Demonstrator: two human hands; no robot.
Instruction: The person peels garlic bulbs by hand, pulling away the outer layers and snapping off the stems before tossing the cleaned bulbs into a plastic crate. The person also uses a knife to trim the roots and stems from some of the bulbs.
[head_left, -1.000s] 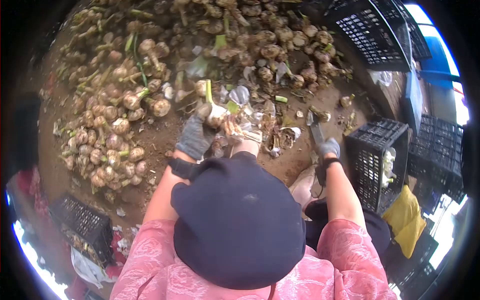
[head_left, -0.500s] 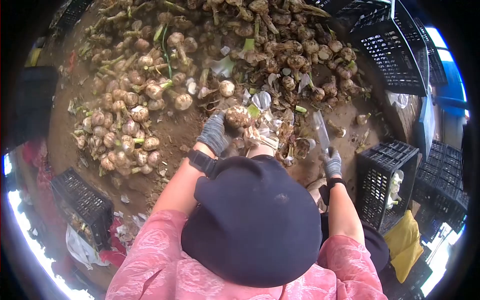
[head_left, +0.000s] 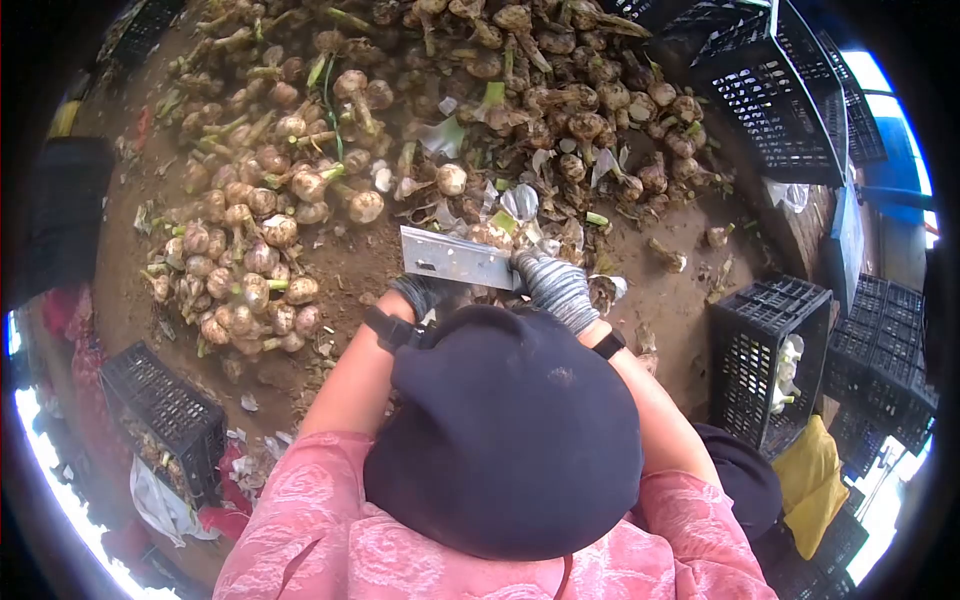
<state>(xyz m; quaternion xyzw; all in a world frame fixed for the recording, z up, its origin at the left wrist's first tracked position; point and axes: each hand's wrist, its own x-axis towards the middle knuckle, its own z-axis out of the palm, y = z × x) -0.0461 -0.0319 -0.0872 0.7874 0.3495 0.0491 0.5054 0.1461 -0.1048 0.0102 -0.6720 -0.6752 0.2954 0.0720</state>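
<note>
A wide, flat knife blade lies level across the front of my body. Gloved fingers of my right hand are wrapped round its handle end. Behind the blade and the dark cap, my left hand shows only its grey glove and wrist; its fingers are hidden, and so is anything in them. Just beyond the blade, a garlic bulb shows in part among pale peeled skins. Farther ahead, a rounder garlic bulb rests on the ground.
Garlic with stems lies in a large heap ahead and a cleaner-looking pile at left. Black crates stand at the upper right, at right with white garlic inside, and at lower left. A yellow cloth hangs at right.
My right hand has swung the knife in from the right side to the front of my body. My left hand has drawn back toward me, and the bulb seen in it is now out of clear sight.
</note>
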